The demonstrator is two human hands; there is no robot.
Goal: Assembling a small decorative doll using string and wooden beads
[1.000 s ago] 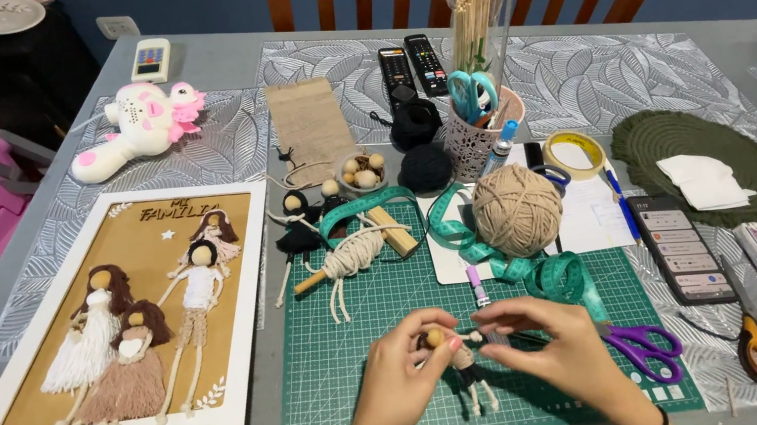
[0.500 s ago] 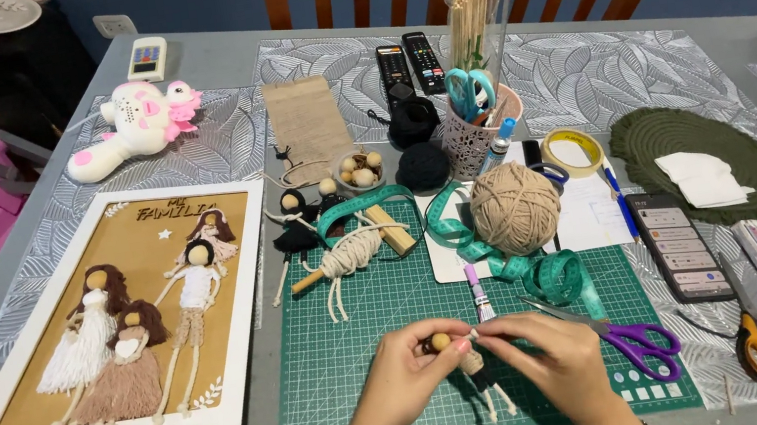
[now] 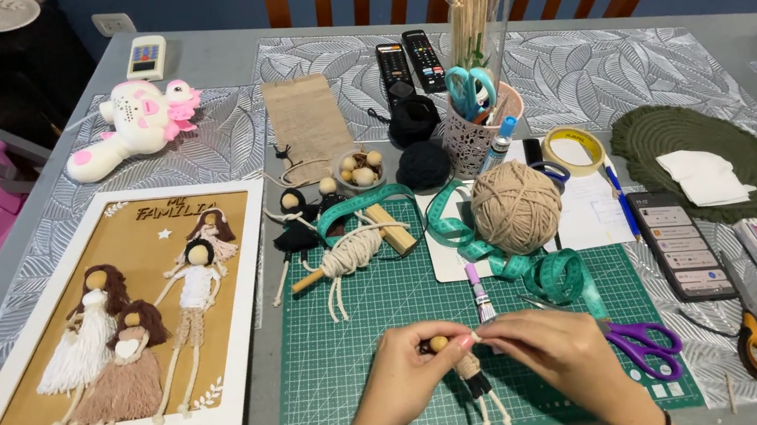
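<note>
Cord doll (image 3: 472, 380) pinched in both my hands above the green cutting mat (image 3: 358, 345).

My left hand (image 3: 407, 370) grips its wooden bead head; my right hand (image 3: 544, 353) closes fingertips at the neck. Seemingly fixing the head; next needs steady, fine finger work.

A white-framed picture (image 3: 106, 328) of yarn figures lies at the left, beside a green cutting mat (image 3: 368, 344). A beige yarn ball (image 3: 516, 207), teal measuring tape (image 3: 505, 258) and purple scissors (image 3: 646, 342) sit toward the right. Two remotes (image 3: 409, 65) lie near a cup (image 3: 475, 133) holding what seem to be scissors
</note>
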